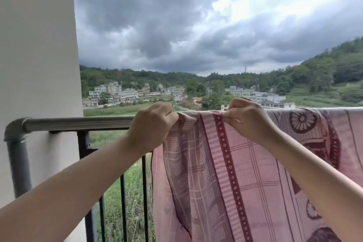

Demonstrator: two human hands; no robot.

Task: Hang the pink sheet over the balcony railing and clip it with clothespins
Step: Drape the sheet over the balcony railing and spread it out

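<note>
Bare forearms reach in from the bottom corners toward the railing [78, 123], the nearest things to the camera. Far left of the railing stands a pale wall [37, 45], and a grey pipe [18, 155] runs up it and elbows into the railing's top bar. Below that bar, black upright bars [122, 208] show grass behind them.

Along the top bar to the right, the left hand [151, 127] has its fingers curled over the bar and bunches the left edge of the pink sheet [225, 173] against it. From that grip the sheet's left border falls straight down in front of the black bars, with a fold hanging beside it.

Further right along the bar, the right hand [248, 119] pinches the sheet's top fold between thumb and fingertips, right at a dark red patterned stripe that runs down the cloth. Between the two hands the fabric lies gathered in small creases on the bar.

Right of the right hand, the sheet is draped flat over the railing and goes on to the picture's edge, showing checks and large dark red round motifs. It covers the railing from the left hand onward.

Beyond the railing lie a field, pale houses [117, 92], wooded hills and a heavy grey sky [176, 25].
</note>
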